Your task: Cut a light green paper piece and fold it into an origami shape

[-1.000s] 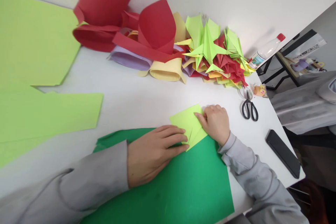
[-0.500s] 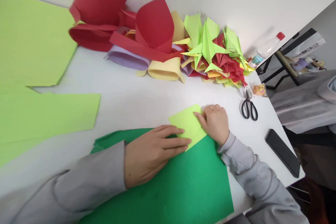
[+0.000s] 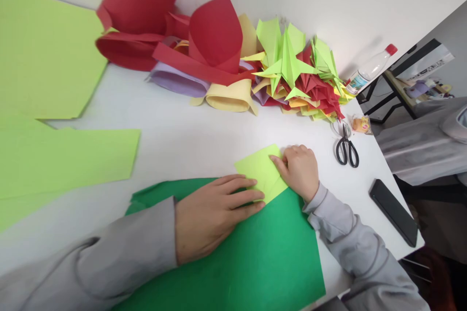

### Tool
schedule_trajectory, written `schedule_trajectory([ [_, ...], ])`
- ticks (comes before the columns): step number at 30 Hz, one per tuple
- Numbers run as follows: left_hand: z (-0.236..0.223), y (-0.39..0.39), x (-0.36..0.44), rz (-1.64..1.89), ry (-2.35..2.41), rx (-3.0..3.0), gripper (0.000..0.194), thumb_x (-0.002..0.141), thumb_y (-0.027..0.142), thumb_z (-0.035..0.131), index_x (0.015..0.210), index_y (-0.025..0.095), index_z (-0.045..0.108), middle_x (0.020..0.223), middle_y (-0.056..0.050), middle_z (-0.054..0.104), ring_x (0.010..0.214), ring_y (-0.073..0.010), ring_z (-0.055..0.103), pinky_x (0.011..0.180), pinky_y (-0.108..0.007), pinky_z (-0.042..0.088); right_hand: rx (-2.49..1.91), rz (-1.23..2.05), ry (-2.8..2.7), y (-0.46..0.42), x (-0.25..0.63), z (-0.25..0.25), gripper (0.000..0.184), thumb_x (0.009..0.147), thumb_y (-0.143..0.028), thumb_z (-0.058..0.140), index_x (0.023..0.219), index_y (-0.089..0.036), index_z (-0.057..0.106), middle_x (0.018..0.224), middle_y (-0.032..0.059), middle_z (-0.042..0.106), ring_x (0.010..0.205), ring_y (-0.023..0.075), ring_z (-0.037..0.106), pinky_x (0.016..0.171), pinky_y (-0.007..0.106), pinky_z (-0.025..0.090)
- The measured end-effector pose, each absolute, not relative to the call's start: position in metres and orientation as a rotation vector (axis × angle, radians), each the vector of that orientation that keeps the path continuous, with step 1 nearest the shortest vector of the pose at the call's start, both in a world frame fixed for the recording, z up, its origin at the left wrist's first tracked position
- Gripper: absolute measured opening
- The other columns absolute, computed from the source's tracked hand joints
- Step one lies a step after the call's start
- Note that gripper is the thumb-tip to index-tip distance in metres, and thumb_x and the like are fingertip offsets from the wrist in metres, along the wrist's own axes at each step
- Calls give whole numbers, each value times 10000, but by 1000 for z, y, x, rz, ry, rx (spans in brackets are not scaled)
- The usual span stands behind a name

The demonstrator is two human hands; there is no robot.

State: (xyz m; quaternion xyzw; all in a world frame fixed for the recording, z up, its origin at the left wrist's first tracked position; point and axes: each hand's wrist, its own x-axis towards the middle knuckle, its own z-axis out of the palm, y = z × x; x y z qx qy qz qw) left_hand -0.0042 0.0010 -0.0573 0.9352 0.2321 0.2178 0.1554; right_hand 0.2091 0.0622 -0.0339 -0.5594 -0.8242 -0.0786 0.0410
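A small folded sheet of yellow-green paper [image 3: 260,165] lies flat, partly over the far edge of a large dark green sheet [image 3: 270,248]. My left hand [image 3: 217,216] is stretched out, its fingertips pressing the folded paper's near-left edge. At the right edge of that paper, my right hand [image 3: 299,170] is closed with the thumb on top and the other fingers curled. The paper's right edge sits under the thumb, and the curled fingers hide part of it.
Large light green sheets [image 3: 47,58] cover the table's left. Rolled red paper [image 3: 215,34] and a pile of folded paper stars [image 3: 288,65] line the wall. Scissors [image 3: 346,148], a black phone-like object [image 3: 394,211], a snack packet [image 3: 361,124] and a bottle [image 3: 370,68] are on the right.
My left fingertips have shifted slightly along the near edge of the folded paper. My right hand stays almost still at its right edge.
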Motion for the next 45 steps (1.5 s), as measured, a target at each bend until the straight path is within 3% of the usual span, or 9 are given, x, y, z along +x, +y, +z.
schedule_trajectory([
  [13, -56, -1, -5, 580, 701, 2689, 531, 796, 79, 413, 1304, 222, 475, 1292, -33, 606, 1228, -267, 452, 1024, -449, 357, -1732, -218, -2536, 64, 209, -33, 432, 925, -517, 427, 719, -181, 604, 741, 54, 650, 743, 195, 544, 657, 305, 277],
  [18, -54, -4, -2, 579, 734, 2711, 468, 828, 119, 410, 1281, 196, 496, 1304, -44, 595, 1206, -286, 465, 1038, -475, 331, -1719, -181, -2520, 65, 210, -34, 440, 924, -519, 428, 674, -187, 571, 708, 38, 633, 715, 183, 531, 659, 292, 282],
  [22, -55, -4, -1, 569, 741, 2715, 453, 841, 128, 404, 1279, 200, 498, 1306, -41, 593, 1207, -279, 467, 1036, -467, 338, -1646, -13, -2546, 69, 217, -28, 396, 949, -429, 418, 670, -184, 555, 686, 20, 609, 705, 164, 520, 686, 279, 307],
  [27, -55, -4, -1, 564, 746, 2722, 439, 856, 128, 401, 1280, 178, 501, 1297, -49, 599, 1190, -281, 476, 1027, -472, 343, -1513, 253, -2553, 71, 226, -24, 239, 870, -351, 570, 700, -184, 553, 670, -9, 574, 700, 152, 499, 703, 259, 329],
  [45, -49, -4, 2, 527, 784, 2743, 387, 840, 123, 455, 1204, 198, 562, 1333, -31, 566, 1183, -270, 465, 1011, -452, 351, -1561, 155, -2527, 68, 223, -31, 247, 853, -378, 586, 698, -193, 530, 682, 12, 560, 707, 187, 483, 662, 308, 308],
])
